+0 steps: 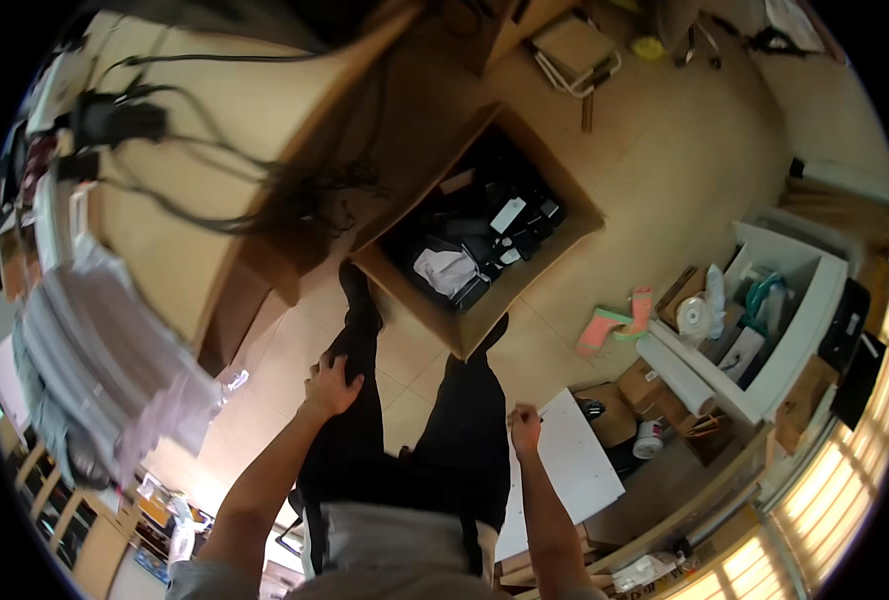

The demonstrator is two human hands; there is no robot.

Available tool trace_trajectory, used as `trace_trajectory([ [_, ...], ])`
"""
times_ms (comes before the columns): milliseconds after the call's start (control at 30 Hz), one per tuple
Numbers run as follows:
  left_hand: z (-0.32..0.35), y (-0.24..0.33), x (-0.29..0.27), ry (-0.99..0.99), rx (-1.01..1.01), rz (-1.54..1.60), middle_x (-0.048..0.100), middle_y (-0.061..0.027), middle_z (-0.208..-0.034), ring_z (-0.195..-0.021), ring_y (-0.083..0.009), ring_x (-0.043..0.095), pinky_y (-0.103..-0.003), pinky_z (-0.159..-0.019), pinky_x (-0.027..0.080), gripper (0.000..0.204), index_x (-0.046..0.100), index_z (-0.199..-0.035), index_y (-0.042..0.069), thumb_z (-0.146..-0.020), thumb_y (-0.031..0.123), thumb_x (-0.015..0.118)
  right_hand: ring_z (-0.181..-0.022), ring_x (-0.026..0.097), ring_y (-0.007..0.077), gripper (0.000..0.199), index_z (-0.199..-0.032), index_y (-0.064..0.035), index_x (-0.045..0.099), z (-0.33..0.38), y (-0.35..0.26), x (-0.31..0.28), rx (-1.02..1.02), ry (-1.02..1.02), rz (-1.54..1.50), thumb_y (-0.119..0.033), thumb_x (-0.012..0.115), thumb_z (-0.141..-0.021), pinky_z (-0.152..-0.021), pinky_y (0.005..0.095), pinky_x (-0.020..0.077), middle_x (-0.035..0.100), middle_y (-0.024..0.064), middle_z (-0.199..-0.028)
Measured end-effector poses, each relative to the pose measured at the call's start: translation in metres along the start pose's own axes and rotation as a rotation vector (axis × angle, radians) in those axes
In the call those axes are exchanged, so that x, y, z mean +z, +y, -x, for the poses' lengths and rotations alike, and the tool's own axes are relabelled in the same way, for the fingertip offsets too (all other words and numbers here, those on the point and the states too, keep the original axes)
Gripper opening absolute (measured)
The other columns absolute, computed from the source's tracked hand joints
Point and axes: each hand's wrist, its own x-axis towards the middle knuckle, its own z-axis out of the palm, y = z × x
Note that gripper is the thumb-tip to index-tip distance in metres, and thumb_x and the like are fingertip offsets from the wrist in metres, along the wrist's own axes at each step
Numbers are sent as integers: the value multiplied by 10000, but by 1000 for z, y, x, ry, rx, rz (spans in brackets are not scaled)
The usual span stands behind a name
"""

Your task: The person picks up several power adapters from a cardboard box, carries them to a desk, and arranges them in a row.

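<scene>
Left hand (331, 385): at about 7 o'clock from the picture's centre, palm down on the person's own left thigh, fingers spread and curled loosely over the dark trouser leg (359, 400). It grips nothing beyond the cloth it rests on.

Right hand (524, 428): at about 5 o'clock, closed into a loose fist, knuckles up. It lies at the near left edge of a white board (579, 455); whether the fingers pinch the board's edge or only touch it cannot be told.

White board: flat rectangular sheet, at 5 o'clock, lying tilted just right of the right knee, over brown cartons.

Open cardboard box (479, 325): large, at 12 to 1 o'clock from the hands, standing on the tiled floor (654, 150) just beyond the person's feet. Its flaps are open. Inside lie dark items, a small white flat piece and a crumpled pale cloth (444, 268).

Wooden table (214, 130): at 10 to 11 o'clock, pale top, with black cables (224, 215) trailing across it and a black adapter (114, 122) near the far left.

Stack of papers (104, 350): at 9 o'clock, blurred, at the table's near edge.

White shelf unit (794, 330): at 3 o'clock, holding small packages and a roll of tape (692, 315).

Pink and green object (614, 325): on the floor at 3 o'clock, between box and shelf.

Folding stool (574, 55): at 1 o'clock, far side of the floor.
</scene>
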Motion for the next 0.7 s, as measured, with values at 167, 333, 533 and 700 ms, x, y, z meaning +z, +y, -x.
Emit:
trace_trajectory([
  [167, -62, 19, 47, -57, 151, -120, 521, -119, -1393, -1297, -350, 460, -508, -1026, 436, 412, 636, -1203, 106, -848, 314, 673, -846, 683, 209, 210, -1125, -32, 655, -125, -155, 100, -543, -65, -40, -108, 650, -929, -785, 313, 525, 707, 120, -970],
  [333, -112, 34, 12, 134, 267, 127, 654, -139, -1150, -1111, -392, 579, -474, -932, 497, 243, 658, -999, 56, -767, 126, 668, -1054, 635, 361, 300, -1187, -75, 647, -319, -245, 218, -932, -122, 467, -104, 594, -894, -876, 433, 531, 661, 163, -1159],
  [533, -104, 20, 8, 90, 156, 173, 655, -154, -1154, -1121, -402, 566, -467, -953, 484, 241, 642, -998, 46, -763, 96, 625, -1243, 479, 278, 407, -1271, -111, 605, -357, -211, 354, -1019, -15, 1223, -98, 592, -865, -966, 373, 435, 520, 97, -1358],
  [700, -107, 7, 14, 97, 177, 145, 655, -150, -1144, -1098, -386, 577, -458, -937, 488, 246, 637, -998, 49, -758, 105, 630, -1240, 467, 275, 603, -1267, -140, 620, -361, -223, 327, -983, -351, 1411, -257, 794, -701, -1017, 368, 383, 540, 88, -1300],
])
